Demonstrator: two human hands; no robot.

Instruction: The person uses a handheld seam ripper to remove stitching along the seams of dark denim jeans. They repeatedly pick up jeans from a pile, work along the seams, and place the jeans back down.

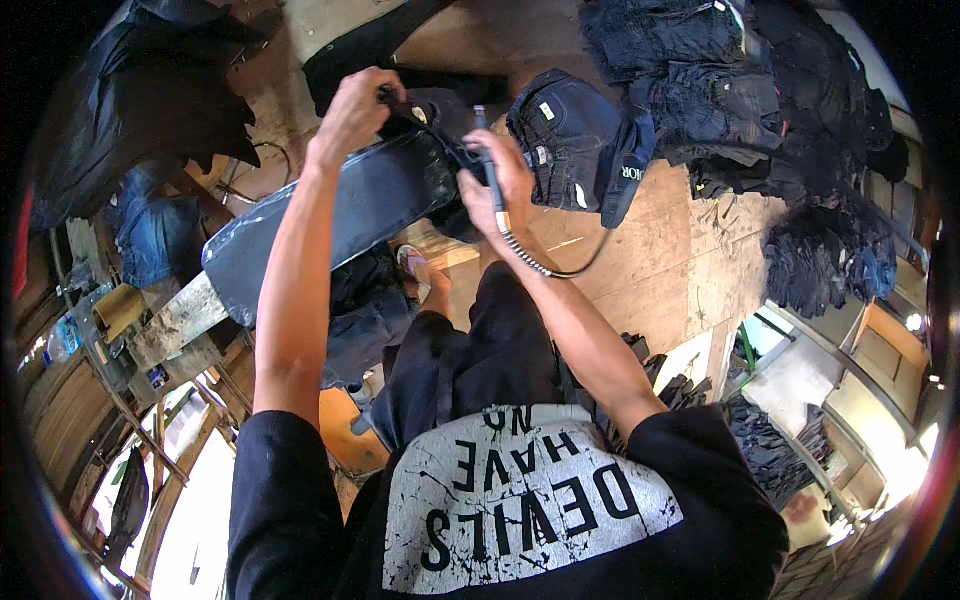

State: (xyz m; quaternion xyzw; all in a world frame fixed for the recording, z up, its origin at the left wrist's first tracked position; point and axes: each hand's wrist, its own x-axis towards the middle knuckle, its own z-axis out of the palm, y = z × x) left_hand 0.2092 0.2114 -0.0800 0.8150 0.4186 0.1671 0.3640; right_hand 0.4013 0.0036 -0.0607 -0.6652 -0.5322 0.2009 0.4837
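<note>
A long padded board (345,215) with a dark, shiny plastic wrap slants across in front of me. Dark denim cloth (437,108) is drawn over its far right end. My left hand (358,108) is closed on the upper edge of this cloth and lifts it off the board. In my right hand (502,180) is a slim pen-shaped rotary tool (490,165), its spring-sleeved cord (525,257) curving away to the right. The fingers of that hand are also close to the cloth, and whether they pinch it is hidden.
Folded dark jeans (565,135) lie just right of my right hand. Tall piles of dark garments (690,100) stand at the far right. Black cloth (150,100) hangs at the far left, above blue jeans (160,225). A bare foot in a sandal (425,278) rests below the board.
</note>
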